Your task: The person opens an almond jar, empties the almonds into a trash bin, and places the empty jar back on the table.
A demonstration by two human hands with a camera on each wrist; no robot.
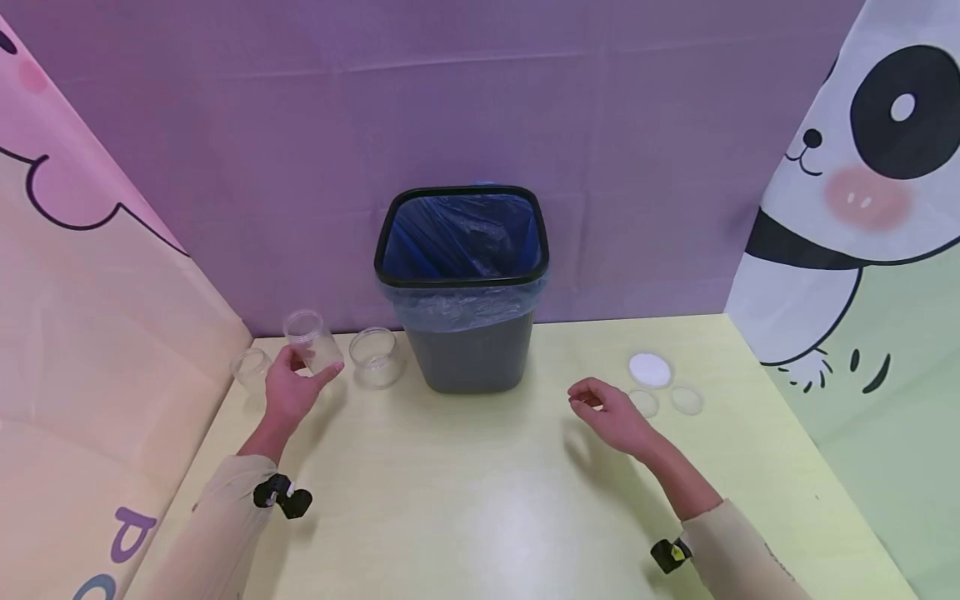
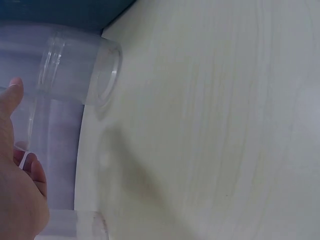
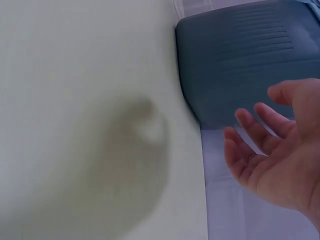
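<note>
Fingers (image 1: 324, 377) of the left hand (image 1: 291, 390) are wrapped around a clear plastic jar (image 1: 311, 340), thumb on one side and the rest behind it, so the jar sits tilted and lifted a bit off the yellow table (image 1: 480, 500). From the left wrist view you can see the jar (image 2: 75, 70) lying sideways past the fingertips, open mouth facing away from the palm.

Just left of those fingers there's a smaller clear jar (image 1: 251, 367) standing on the table, and just right of them a wider, shorter clear jar (image 1: 375, 357), also upright. Further right of that is a grey bin (image 1: 463, 287) with a blue liner bag, backed against the purple wall.

Over on the other side, the right hand (image 1: 609, 414) holds nothing, fingers loosely curled, palm relaxed, hovering just above the table. Beyond its fingertips lie a white lid (image 1: 649, 369) and two clear lids (image 1: 664, 402), near but not touched.
</note>
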